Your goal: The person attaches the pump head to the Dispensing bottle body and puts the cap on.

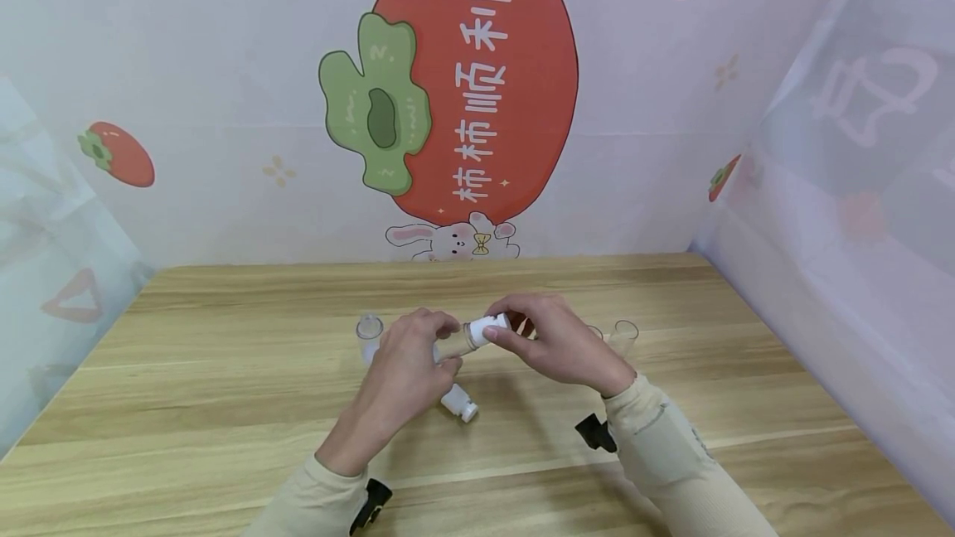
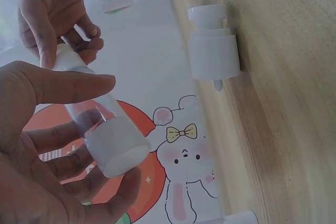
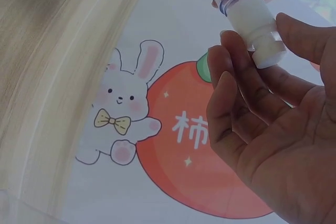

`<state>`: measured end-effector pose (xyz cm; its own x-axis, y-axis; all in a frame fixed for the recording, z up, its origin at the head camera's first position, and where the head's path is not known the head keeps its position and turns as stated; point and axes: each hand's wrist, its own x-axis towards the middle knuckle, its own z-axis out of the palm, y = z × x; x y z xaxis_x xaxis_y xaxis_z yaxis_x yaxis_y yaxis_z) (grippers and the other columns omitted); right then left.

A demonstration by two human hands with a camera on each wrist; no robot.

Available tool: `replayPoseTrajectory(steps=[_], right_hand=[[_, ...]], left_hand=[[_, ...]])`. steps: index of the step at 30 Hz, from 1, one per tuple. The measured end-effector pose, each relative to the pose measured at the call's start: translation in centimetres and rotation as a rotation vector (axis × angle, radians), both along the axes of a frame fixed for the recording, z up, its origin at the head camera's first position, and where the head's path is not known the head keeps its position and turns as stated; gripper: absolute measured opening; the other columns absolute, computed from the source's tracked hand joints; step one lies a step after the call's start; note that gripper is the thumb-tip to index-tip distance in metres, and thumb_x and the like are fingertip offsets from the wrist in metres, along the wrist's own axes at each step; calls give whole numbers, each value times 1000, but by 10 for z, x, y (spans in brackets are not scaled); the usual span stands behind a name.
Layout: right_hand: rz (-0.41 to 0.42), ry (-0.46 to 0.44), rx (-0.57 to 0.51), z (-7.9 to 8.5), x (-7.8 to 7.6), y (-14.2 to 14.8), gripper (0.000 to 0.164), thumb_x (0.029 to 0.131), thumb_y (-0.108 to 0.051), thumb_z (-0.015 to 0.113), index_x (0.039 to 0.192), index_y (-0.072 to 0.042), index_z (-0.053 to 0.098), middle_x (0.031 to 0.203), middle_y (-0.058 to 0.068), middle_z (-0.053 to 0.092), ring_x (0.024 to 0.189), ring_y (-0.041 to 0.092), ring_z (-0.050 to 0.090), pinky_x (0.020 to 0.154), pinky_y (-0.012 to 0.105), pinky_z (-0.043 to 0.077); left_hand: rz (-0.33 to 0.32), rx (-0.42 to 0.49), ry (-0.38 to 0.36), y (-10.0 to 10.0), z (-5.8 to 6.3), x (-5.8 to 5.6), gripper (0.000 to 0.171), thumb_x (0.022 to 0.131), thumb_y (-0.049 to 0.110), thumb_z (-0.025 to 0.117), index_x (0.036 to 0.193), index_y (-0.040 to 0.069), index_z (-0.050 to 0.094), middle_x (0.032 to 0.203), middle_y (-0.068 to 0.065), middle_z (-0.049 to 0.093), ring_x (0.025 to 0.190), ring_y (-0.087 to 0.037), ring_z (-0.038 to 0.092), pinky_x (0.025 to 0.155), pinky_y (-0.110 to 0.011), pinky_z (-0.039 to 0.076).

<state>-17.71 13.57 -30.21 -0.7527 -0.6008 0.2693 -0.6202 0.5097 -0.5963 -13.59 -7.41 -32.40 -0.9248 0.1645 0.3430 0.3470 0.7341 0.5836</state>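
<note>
My left hand holds a small clear bottle with a white bottom, its thumb on one side and fingers round the other. The bottle is tilted above the table. On its neck sits a white pump head, which my right hand pinches between thumb and fingers. A second white pump head lies on the table below the left hand, a short tip sticking out of its collar. Part of the held bottle is hidden by the left hand in the head view.
Behind the left hand stands another clear bottle, partly covered by that hand. Clear, cup-like pieces rest on the wooden table beyond the right wrist. A printed backdrop rises at the table's far edge.
</note>
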Motion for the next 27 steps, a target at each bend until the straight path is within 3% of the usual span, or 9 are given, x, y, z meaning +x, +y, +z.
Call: replayPoseTrajectory(steps=[9,18,27], right_hand=[[-22,-16,7,2,1,1,18,96,-22,72,112,-13,71,89,-9,66,81,10,62,77,31,54],[36,10,-27,1,0,4,33,89,-12,79,120,-8,68,105,-5,68,91,17,65,82,39,56],[67,45,-48,0,-1,3,29,89,-4,78,116,-8,70,104,-5,69,89,16,64,79,35,57]], left_hand=[[-1,11,-2,0,1,0,30,75,-1,84,103,1,75,98,-10,70,95,-27,67,82,-47,54],[2,14,-4,0,0,1,30,76,0,85,103,1,74,96,-9,70,92,-26,66,81,-46,53],[-5,22,-7,1,-1,0,31,75,0,85,104,0,74,98,-11,71,92,-26,67,78,-44,55]])
